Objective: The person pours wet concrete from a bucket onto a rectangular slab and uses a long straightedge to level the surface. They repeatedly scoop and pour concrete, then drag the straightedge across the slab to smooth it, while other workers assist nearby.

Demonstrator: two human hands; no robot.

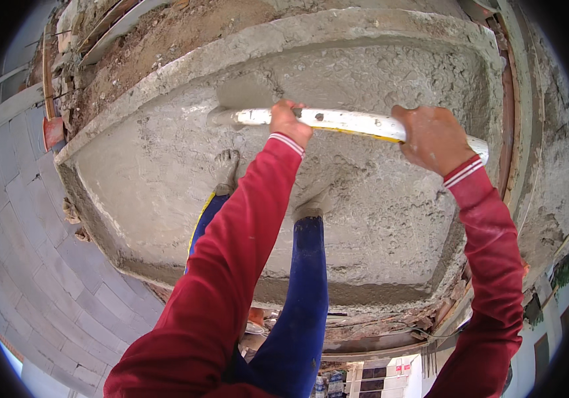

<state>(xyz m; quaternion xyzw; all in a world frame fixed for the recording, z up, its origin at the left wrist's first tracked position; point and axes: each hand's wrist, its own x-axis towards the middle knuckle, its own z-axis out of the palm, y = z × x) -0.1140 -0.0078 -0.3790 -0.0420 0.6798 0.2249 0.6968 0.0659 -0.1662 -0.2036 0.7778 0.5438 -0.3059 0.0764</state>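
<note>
Both my hands grip a long white bar [357,122] with dark spots and a yellow strip along its near edge. My left hand [289,123] is closed round it near its left end, which is smeared with grey cement. Near the other end, my right hand [434,137] is wrapped over the bar. It crosses above wet grey concrete [390,212], and its left tip appears to touch the surface. Just beyond that tip lies a smoother patch. My bare, cement-coated left foot [227,166] stands on the concrete, while my right foot is sunk out of sight.
A raised concrete rim [185,69] surrounds the wet area. Beyond it is a bank of brown soil [142,56] with boards. Grey paving or block surface [39,225] spreads at the left, beside a reddish tool blade [53,131]. Wooden boards [520,113] run along the right side.
</note>
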